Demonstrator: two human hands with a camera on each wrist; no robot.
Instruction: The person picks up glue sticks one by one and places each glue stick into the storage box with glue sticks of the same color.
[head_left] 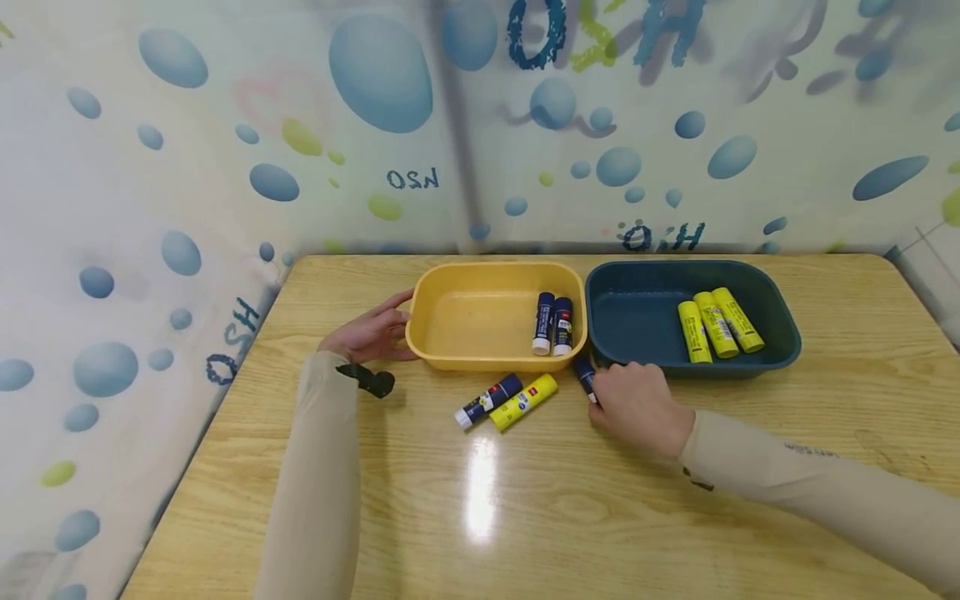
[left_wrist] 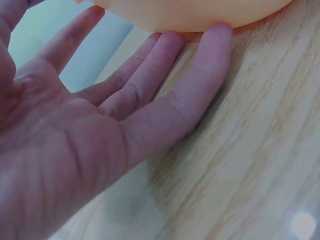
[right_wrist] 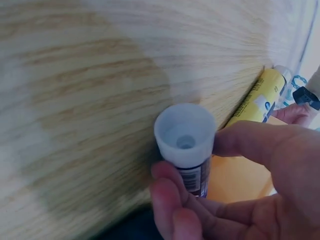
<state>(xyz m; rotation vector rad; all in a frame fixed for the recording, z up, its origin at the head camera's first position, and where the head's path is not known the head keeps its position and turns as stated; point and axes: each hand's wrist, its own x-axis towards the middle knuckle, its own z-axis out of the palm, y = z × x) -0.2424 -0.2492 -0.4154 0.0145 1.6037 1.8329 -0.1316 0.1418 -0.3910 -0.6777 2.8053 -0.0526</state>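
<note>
My right hand (head_left: 639, 408) pinches a dark blue glue stick (head_left: 584, 372) between thumb and fingers, in front of where the two bins meet. Its white base (right_wrist: 185, 137) faces the camera in the right wrist view. My left hand (head_left: 372, 333) touches the left wall of the yellow bin (head_left: 450, 364) with extended fingers (left_wrist: 215, 55). Two dark blue glue sticks (head_left: 543, 325) lie in that bin's right end. On the table before it, another blue glue stick (head_left: 489, 402) lies beside a yellow glue stick (head_left: 525, 402).
Against the yellow bin's right side stands a dark teal bin (head_left: 630, 312), with three yellow glue sticks (head_left: 716, 327) in its right half. Both bins sit near the back of the wooden table (head_left: 600, 525). A bubble-patterned wall covering (head_left: 480, 150) rises behind.
</note>
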